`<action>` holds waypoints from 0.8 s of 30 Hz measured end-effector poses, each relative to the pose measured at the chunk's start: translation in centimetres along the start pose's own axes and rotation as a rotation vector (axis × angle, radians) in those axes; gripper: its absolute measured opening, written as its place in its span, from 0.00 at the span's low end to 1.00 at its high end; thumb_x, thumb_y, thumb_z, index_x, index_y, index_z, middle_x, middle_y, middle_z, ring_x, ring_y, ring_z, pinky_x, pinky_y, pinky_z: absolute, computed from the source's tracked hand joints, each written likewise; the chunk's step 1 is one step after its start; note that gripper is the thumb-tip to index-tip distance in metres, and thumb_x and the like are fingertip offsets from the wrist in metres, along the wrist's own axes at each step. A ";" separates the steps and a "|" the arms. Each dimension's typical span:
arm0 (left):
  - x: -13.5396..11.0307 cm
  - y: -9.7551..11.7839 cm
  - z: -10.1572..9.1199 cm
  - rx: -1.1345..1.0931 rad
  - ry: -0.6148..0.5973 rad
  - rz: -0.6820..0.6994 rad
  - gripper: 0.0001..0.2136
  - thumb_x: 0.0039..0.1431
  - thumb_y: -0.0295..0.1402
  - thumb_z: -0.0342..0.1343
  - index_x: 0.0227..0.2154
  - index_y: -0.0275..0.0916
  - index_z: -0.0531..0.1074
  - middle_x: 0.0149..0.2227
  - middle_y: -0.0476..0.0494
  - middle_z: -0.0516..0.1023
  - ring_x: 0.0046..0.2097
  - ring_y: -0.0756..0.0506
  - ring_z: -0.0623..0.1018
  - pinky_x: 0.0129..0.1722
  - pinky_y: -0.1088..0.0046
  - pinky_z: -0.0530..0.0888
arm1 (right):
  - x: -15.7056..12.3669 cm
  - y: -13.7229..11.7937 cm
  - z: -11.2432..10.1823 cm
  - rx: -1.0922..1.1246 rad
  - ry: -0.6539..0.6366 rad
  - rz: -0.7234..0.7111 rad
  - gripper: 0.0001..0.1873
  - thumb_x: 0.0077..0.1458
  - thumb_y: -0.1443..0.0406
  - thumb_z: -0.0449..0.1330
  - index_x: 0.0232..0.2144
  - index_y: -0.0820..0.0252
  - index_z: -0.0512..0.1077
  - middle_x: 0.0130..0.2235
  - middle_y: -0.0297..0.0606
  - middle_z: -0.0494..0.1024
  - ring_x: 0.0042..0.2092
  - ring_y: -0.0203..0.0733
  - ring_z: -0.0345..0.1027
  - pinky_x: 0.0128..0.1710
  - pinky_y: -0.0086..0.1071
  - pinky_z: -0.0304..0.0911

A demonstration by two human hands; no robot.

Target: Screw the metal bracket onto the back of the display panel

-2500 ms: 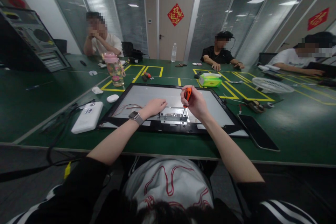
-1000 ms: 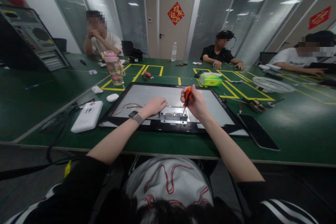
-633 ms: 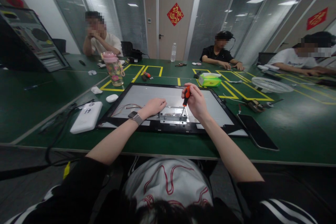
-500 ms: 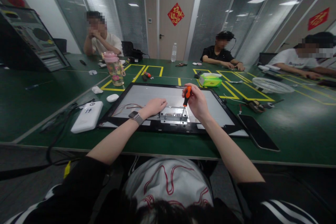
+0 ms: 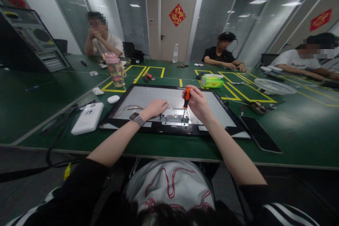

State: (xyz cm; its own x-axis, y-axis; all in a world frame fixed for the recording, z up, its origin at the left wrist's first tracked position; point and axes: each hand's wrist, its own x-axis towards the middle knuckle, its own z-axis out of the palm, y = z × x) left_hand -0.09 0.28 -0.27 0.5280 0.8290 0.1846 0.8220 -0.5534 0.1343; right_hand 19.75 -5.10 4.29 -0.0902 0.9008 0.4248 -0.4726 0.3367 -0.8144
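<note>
My right hand (image 5: 199, 103) grips an orange and black screwdriver (image 5: 186, 98) by its handle, fingertips around the upper part. The screwdriver stands almost upright, and its tip reaches down to the right part of a silver metal bracket (image 5: 173, 117). That bracket sits near the front edge of a flat display panel (image 5: 159, 93) with a black frame and a pale back. My left hand (image 5: 156, 108) lies flat on the panel at the bracket's left, fingers stretched out. Thin wires (image 5: 129, 108) run across the panel beside my left wrist.
A white power bank (image 5: 88, 118) and a white oval case (image 5: 113, 99) lie left of the panel, a pink-lidded bottle (image 5: 116, 70) behind them. A phone (image 5: 261, 134) is at the right. Tissues (image 5: 212, 81) and a fan grille (image 5: 275, 86) stand beyond. Several people sit around the table.
The screwdriver's handle and my right hand have shifted slightly left, so the screwdriver is a bit more upright. My left hand stays in place on the panel.
</note>
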 end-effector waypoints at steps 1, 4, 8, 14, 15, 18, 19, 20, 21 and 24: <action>0.0 0.0 0.0 0.001 0.000 -0.002 0.17 0.67 0.39 0.40 0.35 0.37 0.73 0.36 0.40 0.78 0.36 0.43 0.75 0.34 0.70 0.67 | 0.0 -0.1 0.0 0.011 -0.013 0.017 0.11 0.49 0.59 0.65 0.35 0.54 0.74 0.29 0.31 0.74 0.31 0.35 0.67 0.35 0.32 0.64; 0.0 0.1 -0.1 0.009 -0.001 -0.008 0.17 0.67 0.38 0.40 0.35 0.37 0.73 0.36 0.40 0.78 0.35 0.43 0.75 0.34 0.70 0.67 | -0.1 -0.1 0.2 0.046 -0.041 0.031 0.10 0.51 0.58 0.64 0.34 0.54 0.72 0.30 0.31 0.74 0.31 0.34 0.67 0.34 0.31 0.64; -0.1 0.2 -0.2 0.011 0.006 -0.006 0.17 0.67 0.38 0.39 0.35 0.38 0.73 0.36 0.39 0.78 0.36 0.42 0.75 0.34 0.71 0.67 | -0.1 -0.1 0.2 0.041 -0.039 -0.006 0.10 0.50 0.57 0.65 0.32 0.54 0.71 0.29 0.30 0.71 0.29 0.33 0.65 0.29 0.28 0.63; -0.3 0.3 -0.4 -0.001 0.000 -0.006 0.17 0.67 0.39 0.39 0.35 0.38 0.72 0.36 0.40 0.78 0.36 0.43 0.75 0.34 0.71 0.67 | -0.1 -0.2 0.3 0.009 0.018 0.010 0.13 0.48 0.57 0.66 0.35 0.55 0.74 0.29 0.31 0.73 0.31 0.35 0.65 0.32 0.30 0.64; -0.3 0.4 -0.5 -0.003 -0.002 -0.006 0.17 0.67 0.39 0.39 0.35 0.38 0.72 0.36 0.40 0.79 0.36 0.43 0.75 0.34 0.71 0.67 | 0.0 -0.3 0.3 0.007 0.022 0.016 0.13 0.50 0.56 0.64 0.36 0.56 0.74 0.29 0.32 0.73 0.31 0.35 0.65 0.32 0.30 0.64; -0.4 0.5 -0.6 -0.006 -0.003 -0.004 0.18 0.67 0.39 0.39 0.34 0.38 0.72 0.36 0.39 0.79 0.35 0.43 0.76 0.33 0.70 0.67 | 0.0 -0.4 0.3 0.015 0.013 0.017 0.12 0.53 0.56 0.61 0.36 0.56 0.73 0.28 0.33 0.72 0.30 0.35 0.65 0.32 0.31 0.63; -0.4 0.5 -0.6 -0.006 -0.004 -0.003 0.18 0.67 0.39 0.39 0.34 0.37 0.72 0.36 0.39 0.79 0.35 0.43 0.76 0.33 0.70 0.67 | 0.0 -0.4 0.2 0.020 0.005 0.020 0.11 0.53 0.56 0.60 0.35 0.56 0.72 0.28 0.32 0.71 0.29 0.35 0.64 0.31 0.31 0.62; -0.4 0.5 -0.6 -0.007 -0.004 -0.002 0.18 0.67 0.39 0.39 0.34 0.37 0.73 0.36 0.39 0.79 0.35 0.43 0.76 0.33 0.70 0.67 | 0.0 -0.4 0.2 0.026 -0.001 0.026 0.11 0.54 0.56 0.60 0.33 0.56 0.71 0.28 0.32 0.70 0.28 0.34 0.63 0.30 0.30 0.62; -0.4 0.5 -0.6 -0.008 -0.003 -0.002 0.18 0.67 0.39 0.39 0.34 0.37 0.73 0.36 0.39 0.78 0.35 0.43 0.76 0.33 0.70 0.67 | 0.0 -0.4 0.2 0.030 -0.004 0.030 0.11 0.54 0.55 0.59 0.32 0.56 0.71 0.27 0.32 0.69 0.28 0.34 0.62 0.29 0.30 0.61; -0.4 0.5 -0.6 -0.008 -0.001 -0.003 0.18 0.67 0.38 0.39 0.34 0.37 0.73 0.35 0.38 0.78 0.35 0.42 0.76 0.33 0.70 0.67 | -0.1 -0.4 0.2 0.037 -0.002 0.020 0.11 0.51 0.56 0.62 0.31 0.56 0.69 0.27 0.30 0.67 0.25 0.31 0.59 0.25 0.28 0.56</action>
State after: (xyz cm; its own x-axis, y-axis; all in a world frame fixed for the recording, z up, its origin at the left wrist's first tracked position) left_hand -0.04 -0.36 0.33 0.5260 0.8305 0.1836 0.8216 -0.5519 0.1427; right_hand 19.71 -5.37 4.65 -0.1013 0.9068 0.4092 -0.5029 0.3082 -0.8075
